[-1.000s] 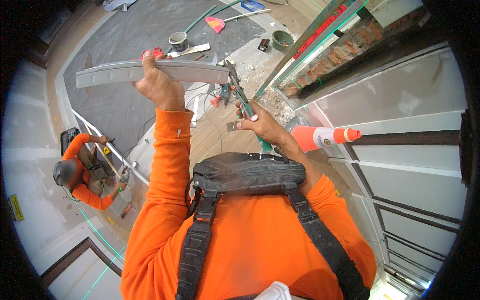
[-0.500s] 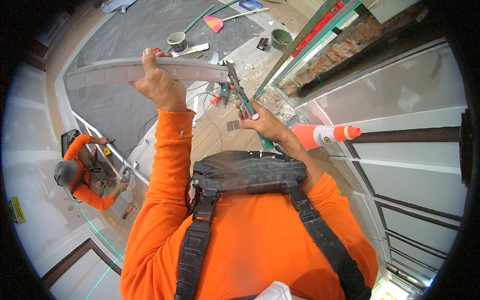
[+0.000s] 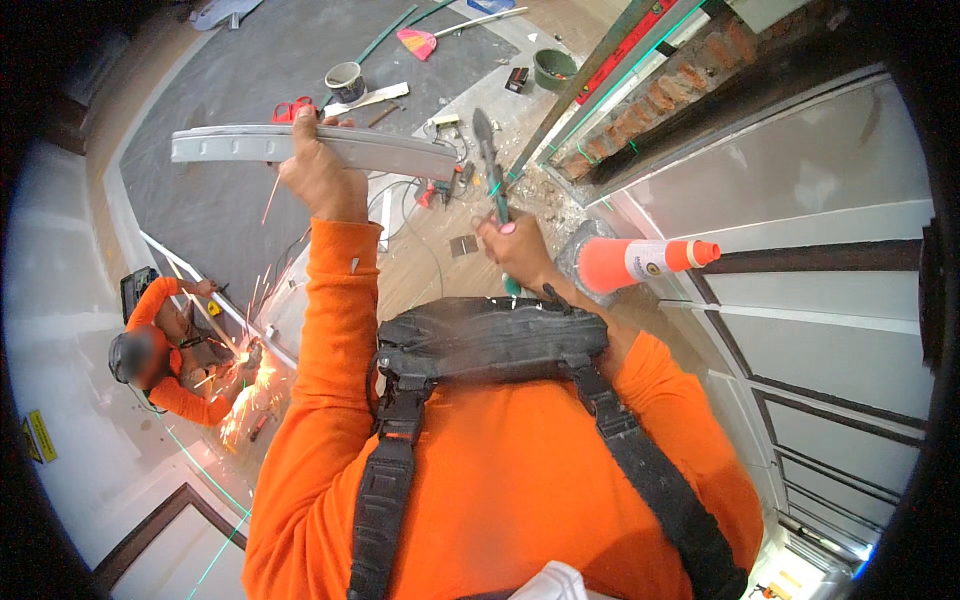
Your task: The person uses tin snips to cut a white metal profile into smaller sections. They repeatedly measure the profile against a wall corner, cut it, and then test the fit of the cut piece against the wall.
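My left hand (image 3: 328, 178) is closed around a pale grey metal channel (image 3: 395, 150), which I hold up roughly level with a row of dents along its side. The thumb lies over its upper edge. In my right hand (image 3: 522, 248) is a pair of tin snips (image 3: 486, 138) with green handles. Their dark blades point away from me, just past the channel's right end and apart from it. Motion blur hides whether the blades are spread.
At left a crouching co-worker (image 3: 165, 345) uses a power tool that throws bright sparks (image 3: 252, 395). An orange traffic cone (image 3: 630, 264) stands to my right. Beyond are a bucket (image 3: 345, 82), a green tub (image 3: 553, 70), a pink-headed broom (image 3: 417, 43), cables and rubble.
The snips have come away from the channel's end and their blades now point more straight ahead. The channel has tilted, its left end nearer. Sparks have started at the co-worker's tool.
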`<state>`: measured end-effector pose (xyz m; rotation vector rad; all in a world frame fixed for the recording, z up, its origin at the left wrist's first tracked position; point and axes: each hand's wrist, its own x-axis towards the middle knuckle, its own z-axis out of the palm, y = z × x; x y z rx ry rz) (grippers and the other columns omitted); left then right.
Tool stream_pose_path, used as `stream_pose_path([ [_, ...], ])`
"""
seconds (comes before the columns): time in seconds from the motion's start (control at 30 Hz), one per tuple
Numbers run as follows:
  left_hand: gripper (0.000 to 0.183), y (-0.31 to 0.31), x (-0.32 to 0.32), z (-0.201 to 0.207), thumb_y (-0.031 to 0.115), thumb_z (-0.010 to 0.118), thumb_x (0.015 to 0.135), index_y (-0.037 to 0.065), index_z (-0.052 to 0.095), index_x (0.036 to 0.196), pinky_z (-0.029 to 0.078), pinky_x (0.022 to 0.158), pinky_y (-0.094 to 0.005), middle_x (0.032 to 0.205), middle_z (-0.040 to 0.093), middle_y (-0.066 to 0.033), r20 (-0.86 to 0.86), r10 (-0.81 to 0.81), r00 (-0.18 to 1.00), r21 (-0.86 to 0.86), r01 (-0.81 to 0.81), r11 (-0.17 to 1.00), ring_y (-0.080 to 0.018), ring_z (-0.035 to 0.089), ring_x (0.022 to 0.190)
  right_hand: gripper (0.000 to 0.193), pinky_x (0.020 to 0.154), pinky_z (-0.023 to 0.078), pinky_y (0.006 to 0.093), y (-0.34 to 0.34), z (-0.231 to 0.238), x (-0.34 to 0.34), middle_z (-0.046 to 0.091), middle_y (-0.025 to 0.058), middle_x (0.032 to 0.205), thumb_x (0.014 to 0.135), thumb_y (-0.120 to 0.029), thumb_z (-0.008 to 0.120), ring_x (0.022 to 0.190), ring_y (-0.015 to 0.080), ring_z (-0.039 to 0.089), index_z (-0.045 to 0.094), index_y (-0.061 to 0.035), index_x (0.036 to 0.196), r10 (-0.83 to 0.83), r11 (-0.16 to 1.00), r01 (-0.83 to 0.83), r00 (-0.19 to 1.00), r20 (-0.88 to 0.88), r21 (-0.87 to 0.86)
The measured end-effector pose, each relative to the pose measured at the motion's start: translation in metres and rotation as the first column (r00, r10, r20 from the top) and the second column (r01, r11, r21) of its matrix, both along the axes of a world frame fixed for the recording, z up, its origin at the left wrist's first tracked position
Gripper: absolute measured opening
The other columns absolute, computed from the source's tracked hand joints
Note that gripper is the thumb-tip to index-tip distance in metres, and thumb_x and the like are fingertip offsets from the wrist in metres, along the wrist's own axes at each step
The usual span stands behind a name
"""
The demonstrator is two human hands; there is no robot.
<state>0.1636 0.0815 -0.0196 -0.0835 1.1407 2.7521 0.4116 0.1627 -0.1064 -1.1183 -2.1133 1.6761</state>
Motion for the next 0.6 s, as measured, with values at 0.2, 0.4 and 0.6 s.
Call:
stream_pose_path([
  [0.2,0.028,0.002,-0.018,-0.027,0.015,0.064,0.094,-0.001,0.054,0.115,0.059,0.076,-0.0425,0.106,0.062,-0.0143,0.202,-0.074,0.977,0.039,0.067,0.997,-0.0264,0.066,0.088,0.046,0.074,0.051,0.0378,0.029,0.022,0.014,0.063,0.0155,0.09,0.081,-0.022,0.075,0.08,0.0248,0.063,0.056,0.0014,0.116,-0.093,0.939,0.12,0.991,-0.098,0.322],
  [0.4,0.028,0.015,-0.017,-0.047,0.018,0.067,0.094,0.003,0.057,0.115,0.052,0.094,-0.0418,0.106,0.06,-0.0089,0.174,-0.423,0.889,0.242,0.377,0.894,-0.0243,0.062,0.099,0.065,0.093,0.045,0.0457,0.037,0.009,0.035,0.053,0.0224,0.118,0.075,-0.016,0.077,0.107,0.0374,0.056,0.044,0.0025,0.128,-0.128,0.802,0.174,0.984,-0.12,0.571],
  [0.6,0.024,0.056,0.011,-0.035,0.017,0.066,0.092,0.006,0.055,0.11,0.055,0.088,-0.0474,0.097,0.061,-0.0085,0.312,-0.469,0.826,0.243,0.408,0.88,-0.0256,0.062,0.091,0.067,0.099,0.038,0.0485,0.04,0.033,0.045,0.051,0.0216,0.115,0.069,-0.011,0.073,0.11,0.0416,0.05,0.043,-0.002,0.129,-0.119,0.624,0.19,0.982,-0.149,0.758],
])
